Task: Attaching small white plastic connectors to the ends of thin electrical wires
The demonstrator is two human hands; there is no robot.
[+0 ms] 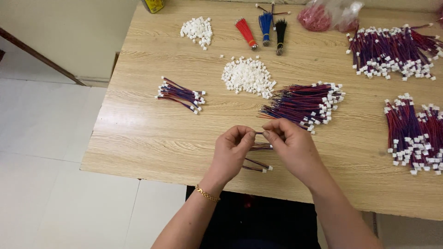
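My left hand (233, 150) and my right hand (290, 143) meet near the front edge of the wooden table (138, 133), fingertips pinched together on a short red-and-blue wire (259, 133). Several more such wires with white connectors (258, 164) hang from my left hand below the fingers. Just beyond my right hand lies a pile of red-and-blue wires with white plugs (304, 103). A heap of loose white connectors (248, 76) sits behind it.
A small wire bundle (181, 94) lies at the left. A second white connector heap (197, 30), red, blue and black wire tassels (264, 27) and a plastic bag (330, 16) sit at the back. Large wire piles (392, 53) (415, 136) fill the right.
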